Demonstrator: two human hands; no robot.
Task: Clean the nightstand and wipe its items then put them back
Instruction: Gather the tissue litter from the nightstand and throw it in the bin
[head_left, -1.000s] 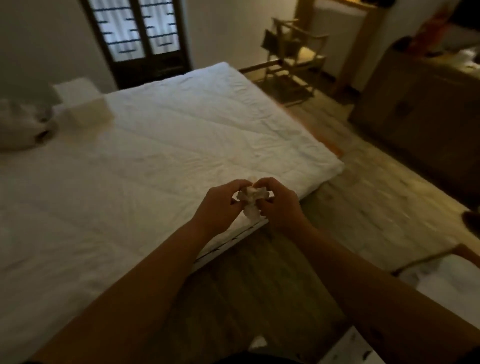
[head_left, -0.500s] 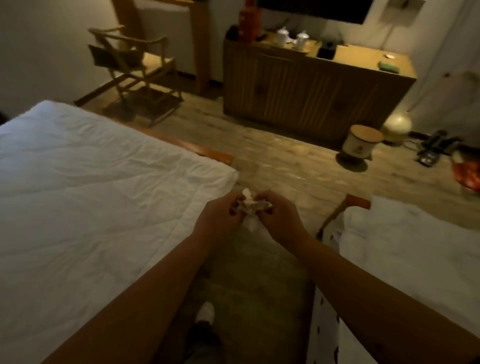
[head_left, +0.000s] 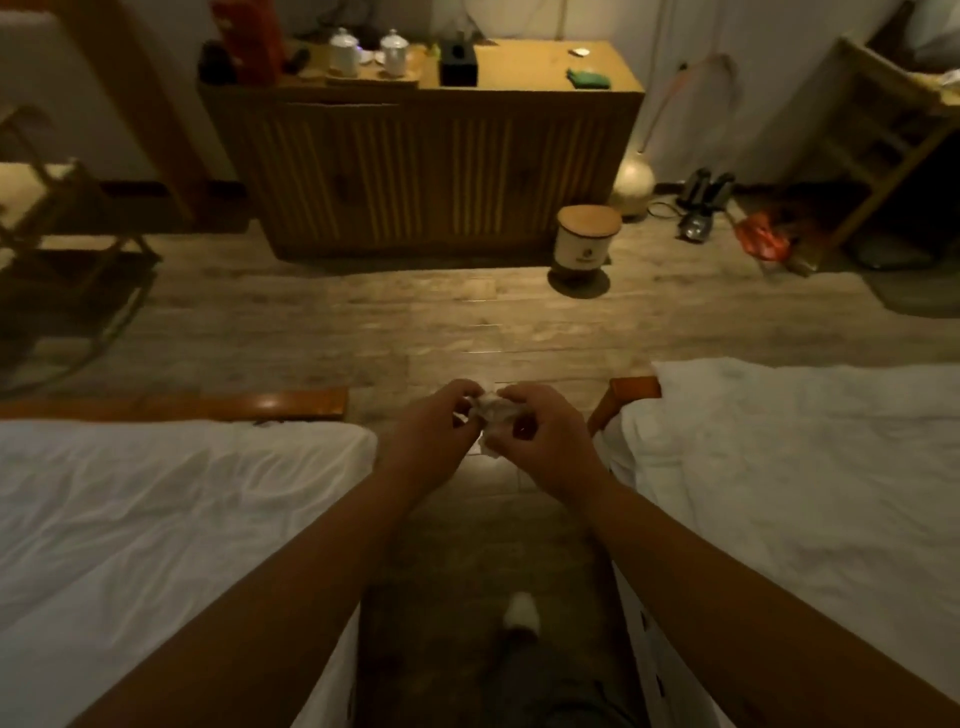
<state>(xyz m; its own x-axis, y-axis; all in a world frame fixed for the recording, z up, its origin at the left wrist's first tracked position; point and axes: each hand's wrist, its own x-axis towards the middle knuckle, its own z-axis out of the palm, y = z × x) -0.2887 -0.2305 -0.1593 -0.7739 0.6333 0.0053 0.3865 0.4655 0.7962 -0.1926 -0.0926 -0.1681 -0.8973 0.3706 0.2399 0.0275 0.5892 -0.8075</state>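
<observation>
Left bed: white bedding, wooden foot rail, just left of the crumpled tissue.
Left hand: fingers curled, pinching the tissue's left side.
Crumpled tissue: a small white wad held between both hands, above the wooden floor in the aisle between the two beds. It looks very light, soft and limp; it would likely tear if pulled apart or damp, and it crushes rather than slips.
Where to hold: judged best bunched at its middle with the fingertips, not tugged by a loose corner.
Right hand: its grip is closed on the tissue's right side, thumb and fingers folded round it.
Right bed: white bedding, just right of the tissue.
Lidded bin: beyond the tissue, on the floor beside the wooden sideboard; a likely drop point.
Nightstand: not in view.
</observation>
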